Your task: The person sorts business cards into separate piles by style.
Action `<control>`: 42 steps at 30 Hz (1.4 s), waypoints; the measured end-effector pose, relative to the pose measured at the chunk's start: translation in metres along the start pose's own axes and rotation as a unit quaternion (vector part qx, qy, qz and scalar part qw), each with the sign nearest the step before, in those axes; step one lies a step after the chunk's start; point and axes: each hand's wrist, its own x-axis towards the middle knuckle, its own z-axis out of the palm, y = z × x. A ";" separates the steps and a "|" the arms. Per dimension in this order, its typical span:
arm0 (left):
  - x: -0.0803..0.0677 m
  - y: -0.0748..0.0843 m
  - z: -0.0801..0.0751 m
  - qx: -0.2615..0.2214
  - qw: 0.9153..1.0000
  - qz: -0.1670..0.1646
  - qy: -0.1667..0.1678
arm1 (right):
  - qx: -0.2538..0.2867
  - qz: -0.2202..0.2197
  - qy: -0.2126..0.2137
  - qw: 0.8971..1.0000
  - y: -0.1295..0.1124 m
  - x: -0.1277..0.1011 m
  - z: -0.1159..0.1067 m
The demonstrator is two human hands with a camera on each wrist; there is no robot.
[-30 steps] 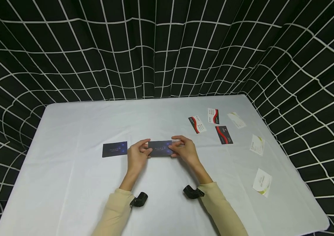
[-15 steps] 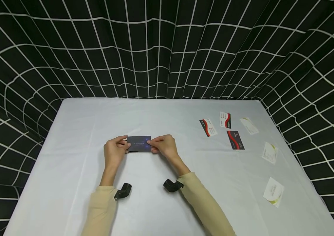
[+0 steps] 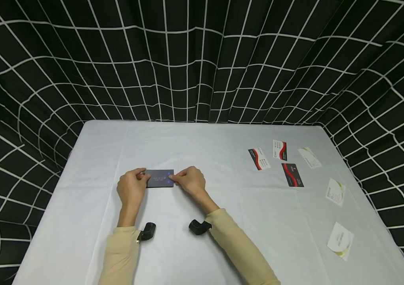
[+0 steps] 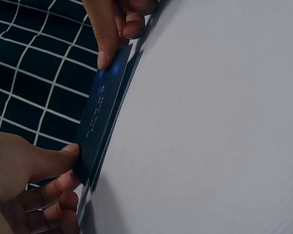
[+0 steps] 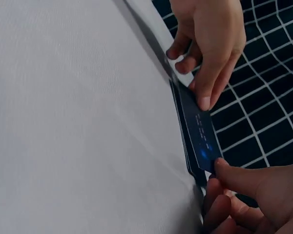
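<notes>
A dark blue business card (image 3: 160, 178) with small light print is held level between both hands in the head view. My left hand (image 3: 132, 188) pinches its left end with thumb and fingers. At the opposite end, the thumb and fingers of my right hand (image 3: 190, 182) pinch the corner beside the blue glow. Just under the held card, a second dark card (image 4: 134, 66) shows as a thin edge in the left wrist view. The right wrist view also shows that lower card (image 5: 178, 117), close to the tablecloth; whether the two touch I cannot tell.
A white-clothed table (image 3: 223, 245) spans the view. To the right lie red-and-black cards, including a dark one (image 3: 292, 175) and two partly white ones (image 3: 259, 159). Farther right are white-and-green cards (image 3: 335, 192). Black curtain with a white grid (image 3: 202, 71) stands behind.
Both hands have carried the held card left, from beside the dark card lying on the table to over it. The head view has also shifted left.
</notes>
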 end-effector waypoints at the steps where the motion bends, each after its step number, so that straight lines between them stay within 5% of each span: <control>1: 0.001 -0.001 0.000 0.006 1.000 -0.004 -0.003 | -0.008 0.000 0.001 1.000 -0.001 0.000 0.002; 18: 0.005 0.000 0.001 0.050 0.998 -0.022 -0.040 | -0.043 -0.009 0.022 0.999 -0.007 -0.001 0.006; 42: 0.000 0.000 0.007 0.038 0.999 -0.037 -0.012 | -0.071 0.013 0.043 0.996 -0.005 0.000 0.007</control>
